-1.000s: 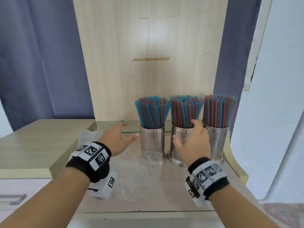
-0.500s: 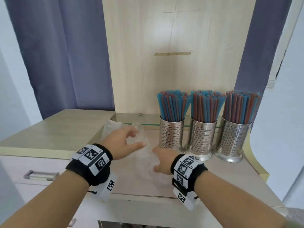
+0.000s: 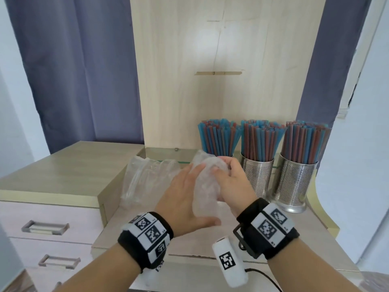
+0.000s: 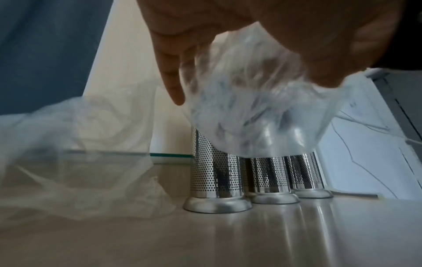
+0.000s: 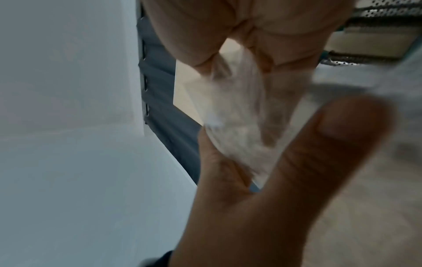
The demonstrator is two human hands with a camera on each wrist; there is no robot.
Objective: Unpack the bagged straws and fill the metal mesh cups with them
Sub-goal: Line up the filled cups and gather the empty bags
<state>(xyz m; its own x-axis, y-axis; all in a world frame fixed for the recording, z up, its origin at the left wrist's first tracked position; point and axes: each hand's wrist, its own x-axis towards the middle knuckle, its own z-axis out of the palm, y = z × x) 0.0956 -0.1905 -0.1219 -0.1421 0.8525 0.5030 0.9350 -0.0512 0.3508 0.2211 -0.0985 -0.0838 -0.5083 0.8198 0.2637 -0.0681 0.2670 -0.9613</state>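
1. Wooden counter [image 3: 273,239] carries three straw-filled mesh cups [image 3: 294,186] at far right
2. Left hand [image 3: 185,199] and right hand [image 3: 233,184], fingers curled, together grip one crumpled clear bag [image 3: 205,186] above it
3. Second empty bag [image 3: 145,178] lies left

3 metal mesh cups stand in a row along the back edge of the desk, toward its right corner, each upright on a flared base. The left cup [image 3: 221,157] is mostly hidden in the head view; the middle cup [image 3: 257,175] and right cup [image 3: 294,183] show perforated steel walls. In the left wrist view their bases sit just beside one another. Each cup is packed with upright blue and red straws [image 3: 263,140]. A crumpled clear plastic bag [image 3: 205,184] is held up off the desk in front of the left cup. More clear empty bags [image 3: 145,178] lie slack near the desk's back left corner.
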